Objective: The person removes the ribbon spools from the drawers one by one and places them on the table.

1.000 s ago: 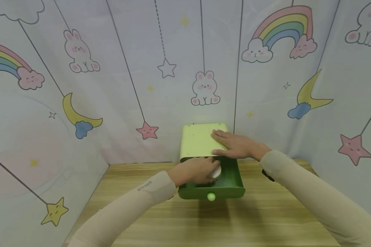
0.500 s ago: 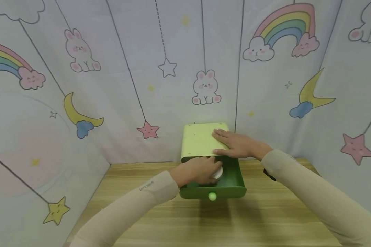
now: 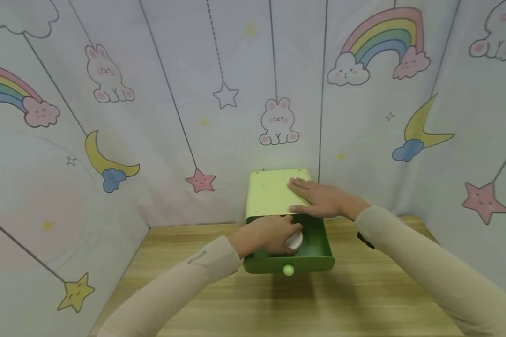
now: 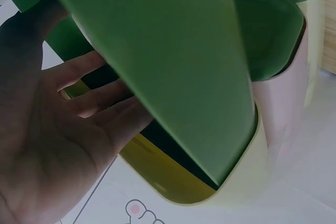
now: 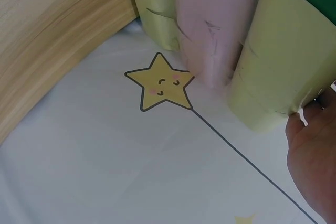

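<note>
A pale-green drawer cabinet (image 3: 270,189) stands against the back wall, its dark-green top drawer (image 3: 316,241) pulled out. Inside that drawer my left hand (image 3: 274,234) has its thumb and fingers bent around a white round thing (image 3: 295,241), mostly covered by the hand; its kind cannot be made out. The left wrist view shows the left hand (image 4: 68,124) reaching over the drawer's side (image 4: 173,77). Flat on the cabinet's top lies my right hand (image 3: 322,199), fingers extended. In the right wrist view the right hand (image 5: 315,150) touches the pale-green housing (image 5: 283,66).
Below the top tier are a pink tier (image 4: 281,114) and another pale-green tier (image 5: 152,9). A round light-green knob (image 3: 288,270) sticks out from the drawer front. The cabinet is on a wood-grain tabletop (image 3: 194,299), enclosed by printed cloth walls (image 3: 164,140).
My left hand has shifted slightly within the drawer, and a bit more of the white round thing shows. The right hand stays on the cabinet's top. The head view moved slightly.
</note>
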